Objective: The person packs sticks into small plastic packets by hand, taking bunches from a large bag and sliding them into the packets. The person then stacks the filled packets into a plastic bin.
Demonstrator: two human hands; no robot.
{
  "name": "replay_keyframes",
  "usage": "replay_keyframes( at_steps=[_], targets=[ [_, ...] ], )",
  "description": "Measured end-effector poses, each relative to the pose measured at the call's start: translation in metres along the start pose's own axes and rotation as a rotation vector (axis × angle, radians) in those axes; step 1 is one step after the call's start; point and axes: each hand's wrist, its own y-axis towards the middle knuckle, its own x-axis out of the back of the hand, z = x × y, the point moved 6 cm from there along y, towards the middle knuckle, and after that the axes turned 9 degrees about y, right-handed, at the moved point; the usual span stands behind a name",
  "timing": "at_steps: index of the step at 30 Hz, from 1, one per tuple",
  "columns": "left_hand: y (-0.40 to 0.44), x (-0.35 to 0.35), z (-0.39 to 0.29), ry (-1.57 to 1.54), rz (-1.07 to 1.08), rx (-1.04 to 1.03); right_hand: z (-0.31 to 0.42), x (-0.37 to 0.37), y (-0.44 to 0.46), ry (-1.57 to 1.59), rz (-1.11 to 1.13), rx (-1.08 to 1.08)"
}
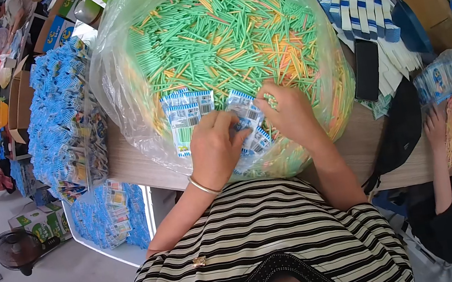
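Observation:
A large clear plastic bag [118, 45] lies open in front of me, full of thin green, orange and pink sticks [201, 36]. My left hand [215, 149] has its fingers bent around the lower left part of a blue and white packet [245, 114]. At that packet's upper right, the fingers of my right hand [291, 114] are pinched together, with small stick ends showing between them. Several more blue and white packets [189, 120] lie on the sticks just left of my left hand.
Blue packets fill a tall clear bag [65, 121] at the left and a white bin [151, 214] below it. A black phone [366, 69] and white-blue strips [364, 14] lie right. A co-worker's arm [439, 164] reaches in at far right; a fan [18, 249] stands lower left.

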Motion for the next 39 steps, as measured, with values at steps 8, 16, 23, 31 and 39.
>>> replay_keyframes(
  at_steps=[8,16,23,31,39],
  targets=[
    [0.016,0.026,-0.002,-0.164,-0.114,-0.024,0.028,0.032,-0.018,0.192,-0.098,0.221],
    [0.01,-0.013,0.032,-0.875,0.217,0.373,0.028,0.029,-0.022,0.093,-0.074,0.229],
    [0.009,-0.015,0.044,-0.708,0.035,0.401,0.022,0.033,-0.023,0.11,-0.074,0.154],
    [0.023,0.045,-0.018,-0.045,-0.44,-0.125,0.033,0.044,-0.025,0.171,-0.074,0.203],
    [0.01,-0.01,0.016,-0.543,0.124,0.162,0.027,0.039,-0.018,0.48,-0.122,0.016]
  ],
)
